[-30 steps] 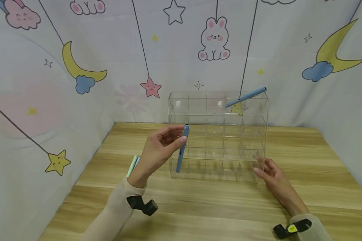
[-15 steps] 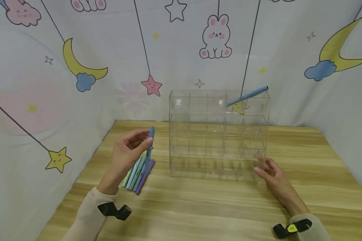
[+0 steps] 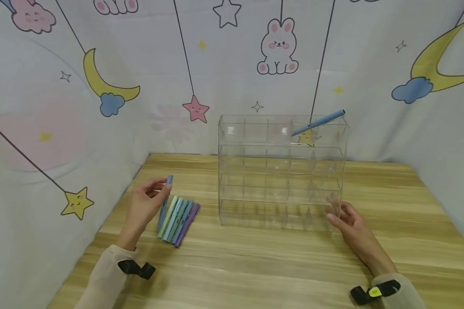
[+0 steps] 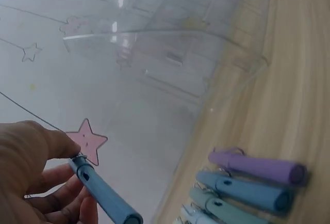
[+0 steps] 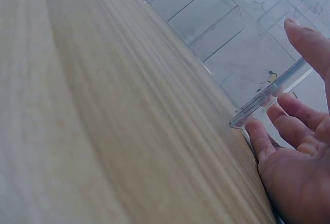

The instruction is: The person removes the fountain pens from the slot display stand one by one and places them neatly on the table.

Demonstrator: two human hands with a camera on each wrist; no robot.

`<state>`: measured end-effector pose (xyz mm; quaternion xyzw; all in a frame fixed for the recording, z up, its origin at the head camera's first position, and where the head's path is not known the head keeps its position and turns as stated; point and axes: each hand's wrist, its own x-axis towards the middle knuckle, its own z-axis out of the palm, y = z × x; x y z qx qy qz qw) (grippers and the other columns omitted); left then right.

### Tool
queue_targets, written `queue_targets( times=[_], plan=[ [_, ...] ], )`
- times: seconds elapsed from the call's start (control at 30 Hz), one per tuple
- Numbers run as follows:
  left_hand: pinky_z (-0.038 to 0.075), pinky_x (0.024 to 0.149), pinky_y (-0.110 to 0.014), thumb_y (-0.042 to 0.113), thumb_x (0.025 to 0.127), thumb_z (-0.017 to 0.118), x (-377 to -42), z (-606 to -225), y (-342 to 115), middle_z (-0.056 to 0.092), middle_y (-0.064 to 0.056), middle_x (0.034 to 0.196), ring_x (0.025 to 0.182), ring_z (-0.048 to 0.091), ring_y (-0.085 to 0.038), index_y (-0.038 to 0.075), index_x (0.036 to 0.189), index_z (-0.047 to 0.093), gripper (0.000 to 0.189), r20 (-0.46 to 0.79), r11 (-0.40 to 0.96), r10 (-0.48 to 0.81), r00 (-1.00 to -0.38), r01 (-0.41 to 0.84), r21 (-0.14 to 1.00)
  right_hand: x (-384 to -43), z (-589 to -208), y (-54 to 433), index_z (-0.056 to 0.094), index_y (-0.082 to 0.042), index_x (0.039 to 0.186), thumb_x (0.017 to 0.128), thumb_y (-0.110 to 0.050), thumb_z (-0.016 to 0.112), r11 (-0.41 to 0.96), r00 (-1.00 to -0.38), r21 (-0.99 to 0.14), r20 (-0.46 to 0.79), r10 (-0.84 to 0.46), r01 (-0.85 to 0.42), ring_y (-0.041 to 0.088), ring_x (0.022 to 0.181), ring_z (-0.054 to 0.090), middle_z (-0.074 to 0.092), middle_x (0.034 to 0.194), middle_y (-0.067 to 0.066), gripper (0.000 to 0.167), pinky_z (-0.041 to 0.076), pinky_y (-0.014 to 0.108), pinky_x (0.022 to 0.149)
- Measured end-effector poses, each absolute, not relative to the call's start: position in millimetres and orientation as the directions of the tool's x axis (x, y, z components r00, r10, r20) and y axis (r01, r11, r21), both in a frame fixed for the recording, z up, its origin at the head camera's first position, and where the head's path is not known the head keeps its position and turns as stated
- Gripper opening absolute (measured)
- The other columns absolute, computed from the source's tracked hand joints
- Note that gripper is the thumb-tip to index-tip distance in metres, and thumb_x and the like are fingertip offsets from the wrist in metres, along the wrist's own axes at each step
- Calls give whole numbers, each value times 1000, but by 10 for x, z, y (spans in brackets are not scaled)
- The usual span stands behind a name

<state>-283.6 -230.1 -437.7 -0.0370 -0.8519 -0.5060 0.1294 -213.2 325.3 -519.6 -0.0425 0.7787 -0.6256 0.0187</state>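
Note:
My left hand (image 3: 145,210) pinches a blue pen (image 3: 163,212) between thumb and fingers, upright and slightly tilted, at the left end of a row of capped pens (image 3: 181,219). Purple, blue, green and pale ones lie side by side there. In the left wrist view, the held pen (image 4: 107,195) points down from the fingertips. A clear acrylic rack (image 3: 280,171) with small compartments stands upright on the table. Beside its lower right corner is my right hand (image 3: 353,231), fingers at the outer side wall and thumb in front. The right wrist view shows that thumb (image 5: 309,46) apart from the panel.
Another blue pen (image 3: 319,123) leans slantwise in the rack's top row, its upper end sticking out at the right. The wood-grain table (image 3: 255,266) ends at a printed cloth backdrop (image 3: 158,77) behind and at both sides.
My left hand has carried the blue pen left and down, away from the rack's front to the pen row, which now shows fully. The right hand stays at the rack.

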Motion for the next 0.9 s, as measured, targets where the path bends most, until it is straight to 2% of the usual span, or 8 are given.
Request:
queue_targets(
  times=[0.1, 0.2, 0.3, 0.4, 0.47, 0.67, 0.83, 0.9],
  plan=[
    [55, 66, -17, 21, 101, 75, -2905, -4481, -2392, 78, -24, 108, 76, 66, 5, 0, 128, 76, 34, 237, 564, -86, -968, 149, 813, -2133, -5186, 3248, 36, -12, 166, 113, -23, 56, 228, -996, -973, 15, -89, -35, -15, 129, 55, 52, 164, 6, 58, 46, 5, 100],
    [55, 63, -19, 23, 100, 76, -2961, -4583, -2460, 80, -26, 107, 74, 69, -1, 0, 124, 78, 33, 215, 641, -105, -971, 99, 761, -2131, -5173, 3244, 35, -11, 166, 113, -25, 56, 253, -997, -967, 4, -83, -25, -16, 128, 54, 41, 170, 24, 59, 45, 4, 99],
    [54, 62, -22, 24, 99, 76, -3014, -4693, -2516, 81, -25, 105, 78, 75, -15, 1, 122, 79, 33, 195, 700, -116, -974, 59, 711, -2132, -5165, 3242, 34, -10, 166, 113, -27, 56, 271, -997, -962, -2, -75, -19, -17, 128, 53, 36, 170, 31, 60, 44, 4, 98],
    [54, 63, -23, 23, 98, 77, -3057, -4796, -2561, 81, -25, 104, 86, 79, -31, -1, 119, 80, 32, 180, 733, -113, -977, 40, 679, -2131, -5164, 3246, 33, -10, 167, 113, -28, 56, 276, -997, -961, -12, -75, -9, -18, 127, 52, 35, 170, 32, 61, 44, 4, 98],
    [54, 64, -24, 21, 98, 77, -3076, -4859, -2593, 81, -25, 103, 89, 79, -35, -2, 119, 80, 31, 163, 749, -111, -980, 25, 662, -2132, -5165, 3245, 32, -10, 167, 113, -28, 56, 273, -997, -962, -20, -77, -2, -19, 127, 52, 34, 171, 32, 62, 44, 4, 98],
    [55, 66, -28, 21, 97, 77, -3117, -4962, -2641, 82, -24, 101, 88, 78, -35, -4, 117, 79, 32, 135, 779, -98, -986, 8, 627, -2131, -5165, 3246, 31, -11, 168, 113, -29, 56, 269, -997, -963, -27, -78, 5, -18, 127, 52, 36, 171, 29, 62, 44, 4, 98],
    [54, 68, -31, 21, 97, 76, -3160, -4977, -2635, 81, -24, 100, 87, 77, -35, -4, 117, 79, 33, 140, 801, -84, -987, 17, 598, -2134, -5177, 3248, 34, -10, 166, 113, -26, 56, 262, -997, -965, -7, -78, -13, -16, 128, 55, 50, 166, 13, 60, 46, 5, 99],
    [54, 69, -31, 21, 96, 76, -3176, -4979, -2630, 81, -23, 100, 86, 76, -34, -4, 116, 79, 32, 138, 805, -84, -987, 14, 593, -2138, -5179, 3247, 34, -10, 166, 113, -26, 56, 264, -997, -964, -2, -79, -19, -15, 128, 55, 50, 166, 13, 60, 46, 5, 100]
  ],
)
